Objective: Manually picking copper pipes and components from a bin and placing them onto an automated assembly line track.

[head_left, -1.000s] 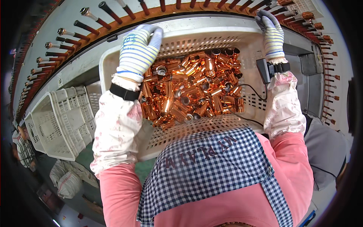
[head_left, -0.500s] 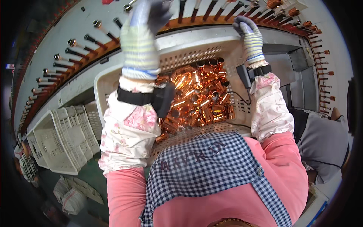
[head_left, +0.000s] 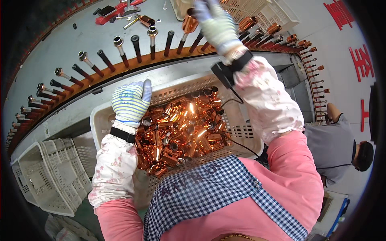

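Note:
My left hand (head_left: pixel 129 102), in a striped knit glove, is over the far left rim of a pale plastic crate (head_left: pixel 96 124). Its thumb sticks out; the other fingers are bent down out of sight. Inside the crate lies a heap of shiny copper fittings (head_left: pixel 181 132). My right hand (head_left: pixel 217 28) reaches across a curved row of posts, its fingers smeared by motion. Close to those fingers, a copper fitting (head_left: pixel 189 25) sits on top of a post. Nearer the left, the posts carry black tips (head_left: pixel 135 40) or silvery metal sockets (head_left: pixel 118 41).
Behind the posts, a grey table (head_left: pixel 96 40) holds a red tool (head_left: pixel 108 16) and a loose copper fitting (head_left: pixel 145 20). Another pale crate (head_left: pixel 265 14) stands at the back. Stacked crates (head_left: pixel 52 172) are at left. A person in grey (head_left: pixel 331 144) is at right.
My left hand has come down from above the posts to the crate's rim. My right hand has swung up and left over the posts. The view has shifted too.

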Demonstrator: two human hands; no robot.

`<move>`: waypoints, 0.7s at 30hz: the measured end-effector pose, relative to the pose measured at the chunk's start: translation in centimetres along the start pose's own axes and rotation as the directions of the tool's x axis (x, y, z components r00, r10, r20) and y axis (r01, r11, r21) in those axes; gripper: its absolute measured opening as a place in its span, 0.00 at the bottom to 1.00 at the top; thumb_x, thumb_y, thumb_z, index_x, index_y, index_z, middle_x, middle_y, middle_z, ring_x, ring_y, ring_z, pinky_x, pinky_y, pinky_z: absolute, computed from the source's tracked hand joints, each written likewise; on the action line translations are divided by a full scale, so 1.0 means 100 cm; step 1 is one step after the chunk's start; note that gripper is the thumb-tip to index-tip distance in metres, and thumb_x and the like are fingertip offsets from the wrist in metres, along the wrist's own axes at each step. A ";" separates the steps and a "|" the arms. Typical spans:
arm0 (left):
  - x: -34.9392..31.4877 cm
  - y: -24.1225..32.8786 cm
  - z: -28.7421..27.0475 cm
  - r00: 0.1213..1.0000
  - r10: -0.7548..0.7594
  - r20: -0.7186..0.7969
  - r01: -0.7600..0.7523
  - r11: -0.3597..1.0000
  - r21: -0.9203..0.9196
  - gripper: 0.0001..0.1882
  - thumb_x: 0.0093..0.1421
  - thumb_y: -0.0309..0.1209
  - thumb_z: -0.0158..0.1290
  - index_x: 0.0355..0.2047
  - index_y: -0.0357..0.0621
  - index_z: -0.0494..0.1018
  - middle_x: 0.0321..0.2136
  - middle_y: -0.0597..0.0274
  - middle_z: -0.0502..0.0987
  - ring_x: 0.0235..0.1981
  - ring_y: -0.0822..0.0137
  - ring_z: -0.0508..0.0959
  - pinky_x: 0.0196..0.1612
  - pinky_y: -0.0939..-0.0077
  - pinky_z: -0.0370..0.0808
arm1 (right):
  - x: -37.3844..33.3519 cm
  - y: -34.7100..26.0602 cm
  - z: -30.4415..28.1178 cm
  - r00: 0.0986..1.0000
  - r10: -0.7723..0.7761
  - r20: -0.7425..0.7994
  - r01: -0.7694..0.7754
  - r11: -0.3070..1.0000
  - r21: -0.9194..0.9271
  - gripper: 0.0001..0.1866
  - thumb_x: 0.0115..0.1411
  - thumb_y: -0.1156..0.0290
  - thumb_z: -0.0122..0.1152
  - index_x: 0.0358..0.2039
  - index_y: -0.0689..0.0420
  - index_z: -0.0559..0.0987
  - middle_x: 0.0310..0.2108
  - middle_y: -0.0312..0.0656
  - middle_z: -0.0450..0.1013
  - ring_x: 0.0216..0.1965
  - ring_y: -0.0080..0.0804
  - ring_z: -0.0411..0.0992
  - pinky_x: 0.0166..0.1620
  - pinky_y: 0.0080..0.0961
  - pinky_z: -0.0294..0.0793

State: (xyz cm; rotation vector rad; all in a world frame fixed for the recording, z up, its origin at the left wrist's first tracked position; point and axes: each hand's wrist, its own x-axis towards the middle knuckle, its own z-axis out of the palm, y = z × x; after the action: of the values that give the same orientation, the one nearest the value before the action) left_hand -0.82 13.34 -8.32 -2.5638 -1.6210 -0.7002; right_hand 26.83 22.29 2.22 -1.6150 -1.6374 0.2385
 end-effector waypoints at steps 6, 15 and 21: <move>-0.005 0.004 -0.011 0.997 -0.004 0.077 0.006 1.000 -0.025 0.24 0.71 0.46 0.47 0.25 0.44 0.80 0.21 0.50 0.79 0.24 0.46 0.80 0.32 0.53 0.76 | 0.005 -0.060 0.044 0.959 0.006 0.282 0.108 0.916 -0.386 0.22 0.66 0.47 0.56 0.45 0.52 0.82 0.43 0.48 0.83 0.46 0.48 0.81 0.53 0.43 0.79; -0.010 -0.002 -0.019 0.997 0.021 0.070 -0.018 0.999 -0.046 0.24 0.71 0.45 0.48 0.22 0.44 0.77 0.19 0.50 0.78 0.23 0.46 0.79 0.31 0.53 0.75 | -0.105 -0.044 -0.004 0.908 -0.129 0.399 0.117 0.992 0.056 0.15 0.67 0.57 0.60 0.47 0.52 0.80 0.32 0.49 0.81 0.37 0.46 0.82 0.41 0.43 0.80; -0.014 0.004 -0.021 0.996 0.011 0.083 -0.007 0.999 -0.041 0.23 0.71 0.45 0.48 0.22 0.44 0.77 0.20 0.50 0.79 0.24 0.46 0.80 0.32 0.53 0.76 | -0.033 0.012 -0.030 0.999 -0.013 0.039 0.026 0.935 -0.354 0.16 0.69 0.56 0.59 0.46 0.55 0.79 0.36 0.52 0.81 0.42 0.53 0.80 0.47 0.46 0.78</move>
State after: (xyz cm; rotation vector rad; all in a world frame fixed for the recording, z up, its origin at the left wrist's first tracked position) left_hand -1.74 11.46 -6.87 -2.6609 -1.6341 -0.6402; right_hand 29.18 18.31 2.13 -1.8678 -1.7999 -0.0450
